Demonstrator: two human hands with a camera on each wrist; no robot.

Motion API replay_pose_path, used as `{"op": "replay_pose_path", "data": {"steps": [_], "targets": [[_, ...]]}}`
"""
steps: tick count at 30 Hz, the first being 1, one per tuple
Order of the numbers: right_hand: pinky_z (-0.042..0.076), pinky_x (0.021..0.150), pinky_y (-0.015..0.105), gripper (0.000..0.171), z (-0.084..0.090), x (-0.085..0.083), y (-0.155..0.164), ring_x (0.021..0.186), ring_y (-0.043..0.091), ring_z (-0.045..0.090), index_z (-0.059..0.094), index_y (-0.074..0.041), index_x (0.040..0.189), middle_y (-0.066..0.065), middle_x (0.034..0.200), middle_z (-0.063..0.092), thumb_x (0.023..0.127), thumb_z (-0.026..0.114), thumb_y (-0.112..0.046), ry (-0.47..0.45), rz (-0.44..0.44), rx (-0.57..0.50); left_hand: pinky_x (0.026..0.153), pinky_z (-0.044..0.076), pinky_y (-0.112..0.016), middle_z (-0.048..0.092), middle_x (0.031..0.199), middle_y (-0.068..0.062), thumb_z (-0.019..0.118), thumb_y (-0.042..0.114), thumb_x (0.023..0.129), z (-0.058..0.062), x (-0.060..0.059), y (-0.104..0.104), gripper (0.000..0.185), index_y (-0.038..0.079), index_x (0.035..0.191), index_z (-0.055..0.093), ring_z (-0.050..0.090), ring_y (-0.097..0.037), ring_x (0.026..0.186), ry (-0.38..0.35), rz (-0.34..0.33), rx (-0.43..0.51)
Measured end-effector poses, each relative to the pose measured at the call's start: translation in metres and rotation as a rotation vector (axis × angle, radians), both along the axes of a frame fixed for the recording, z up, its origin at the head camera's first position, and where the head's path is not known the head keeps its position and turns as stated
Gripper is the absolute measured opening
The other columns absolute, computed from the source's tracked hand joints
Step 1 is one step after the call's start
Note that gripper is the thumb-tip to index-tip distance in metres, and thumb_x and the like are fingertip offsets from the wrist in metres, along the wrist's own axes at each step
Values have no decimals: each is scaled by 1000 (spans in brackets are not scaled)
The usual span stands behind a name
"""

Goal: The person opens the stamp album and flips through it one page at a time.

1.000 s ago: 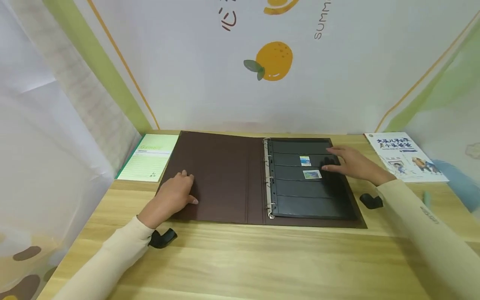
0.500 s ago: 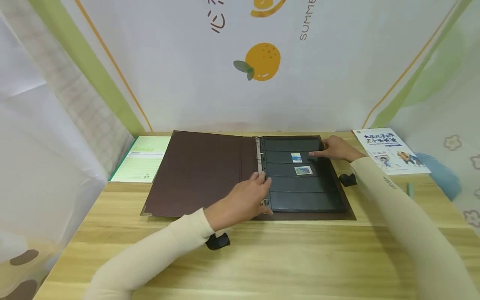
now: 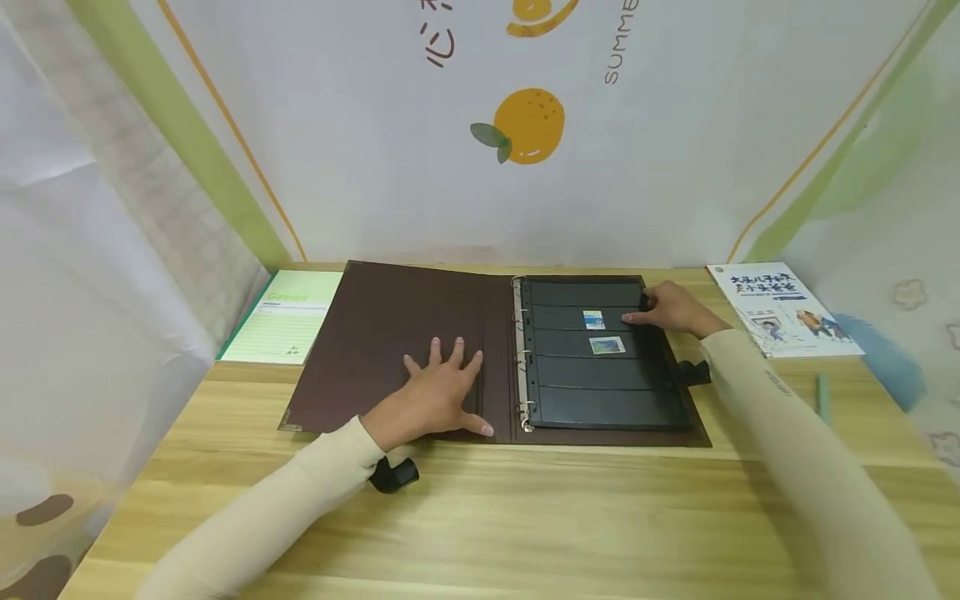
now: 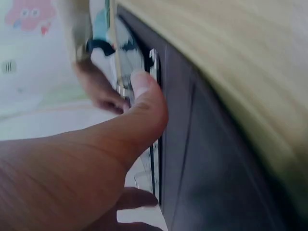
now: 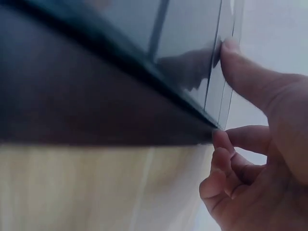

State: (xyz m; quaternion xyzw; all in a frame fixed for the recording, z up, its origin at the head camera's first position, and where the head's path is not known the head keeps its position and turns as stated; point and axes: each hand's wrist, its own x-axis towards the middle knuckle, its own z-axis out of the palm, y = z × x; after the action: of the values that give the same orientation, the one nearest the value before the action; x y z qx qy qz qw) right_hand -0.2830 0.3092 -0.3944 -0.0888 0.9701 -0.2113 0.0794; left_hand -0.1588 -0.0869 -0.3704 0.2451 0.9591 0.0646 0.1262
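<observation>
A dark brown ring-binder stamp album (image 3: 408, 333) lies spread on the table. On its right side, black pocket pages (image 3: 600, 400) sit on the metal rings (image 3: 522, 358). Two stamps show in the pockets: a blue-and-white stamp (image 3: 594, 320) and, below it, a green-blue stamp (image 3: 607, 345). My left hand (image 3: 431, 396) is spread with fingers apart over the inside of the left cover, near the spine. At the right edge, my right hand (image 3: 671, 308) pinches the pages, its thumb (image 5: 233, 60) on the glossy top and its fingertips (image 5: 221, 139) at the page edge.
A pale green notepad (image 3: 285, 317) lies beside the album on the left. To the right is a white illustrated booklet (image 3: 783, 308), with a small green stick-like object (image 3: 823, 398) in front of it. A printed curtain (image 3: 360, 183) hangs behind the wooden table (image 3: 570, 517).
My left hand moved right from the cover's left part to the rings, then back left onto the cover near the spine. My right hand went from above the page to its right edge.
</observation>
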Motion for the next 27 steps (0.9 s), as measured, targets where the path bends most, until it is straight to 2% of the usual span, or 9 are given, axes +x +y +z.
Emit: {"op": "replay_pose_path", "data": {"steps": [4, 9, 12, 14, 16, 18, 21, 24, 27], "targets": [[29, 55, 28, 45, 6, 4, 2, 55, 13, 29, 42, -5, 71, -4, 57, 27, 92, 75, -29, 32, 19, 11, 99, 19, -90, 15, 168, -22, 83, 56, 74, 4, -9, -13, 111, 16, 161, 29, 9, -64, 147, -50, 23, 17], [29, 56, 28, 39, 6, 5, 0, 57, 13, 31, 54, 5, 82, -4, 59, 29, 92, 75, -26, 44, 25, -5, 98, 20, -90, 14, 169, -20, 85, 52, 73, 2, -10, -15, 110, 19, 161, 28, 9, -64, 147, -83, 36, -2], [33, 60, 31, 36, 5, 5, -2, 63, 19, 38, 57, 7, 87, 2, 64, 38, 91, 76, -23, 81, 20, -6, 99, 19, -89, 13, 169, -18, 85, 51, 74, 1, -9, -15, 109, 20, 162, 28, 8, -62, 149, -98, 45, -12], [40, 67, 40, 36, 4, 5, -3, 76, 29, 45, 57, 8, 93, 14, 76, 48, 90, 76, -23, 98, 12, 2, 100, 18, -89, 13, 170, -17, 85, 50, 75, 0, -9, -15, 107, 20, 161, 29, 9, -61, 149, -101, 51, -15], [44, 81, 52, 48, 5, 6, -6, 96, 41, 47, 57, 15, 112, 28, 99, 53, 91, 75, -23, 90, -14, -12, 101, 19, -88, 14, 170, -16, 84, 50, 75, -1, -9, -15, 105, 20, 161, 30, 9, -60, 150, -103, 52, -24], [41, 92, 59, 63, 4, 7, -7, 111, 47, 43, 47, 21, 128, 38, 116, 51, 92, 74, -22, 78, -28, -45, 100, 20, -88, 16, 169, -16, 83, 51, 76, -2, -9, -17, 103, 20, 160, 32, 10, -60, 150, -107, 49, -28], [48, 89, 54, 76, 2, 9, -9, 109, 45, 53, 30, 25, 140, 41, 121, 53, 93, 73, -16, 65, -38, -116, 100, 21, -88, 19, 169, -17, 83, 51, 76, -5, -8, -20, 101, 19, 159, 35, 11, -60, 149, -108, 46, -24], [52, 78, 40, 75, -1, 13, -9, 93, 35, 64, 23, 20, 144, 36, 112, 62, 95, 69, -13, 49, -39, -179, 100, 21, -88, 20, 169, -16, 84, 50, 76, -9, -6, -22, 101, 19, 159, 35, 12, -60, 150, -111, 48, -12], [53, 78, 37, 77, 3, 15, -8, 96, 36, 66, 18, 14, 152, 36, 118, 59, 98, 65, -14, 17, -47, -223, 100, 22, -88, 21, 169, -15, 84, 51, 76, -11, -6, -24, 101, 19, 159, 35, 13, -59, 150, -111, 49, -4]]}}
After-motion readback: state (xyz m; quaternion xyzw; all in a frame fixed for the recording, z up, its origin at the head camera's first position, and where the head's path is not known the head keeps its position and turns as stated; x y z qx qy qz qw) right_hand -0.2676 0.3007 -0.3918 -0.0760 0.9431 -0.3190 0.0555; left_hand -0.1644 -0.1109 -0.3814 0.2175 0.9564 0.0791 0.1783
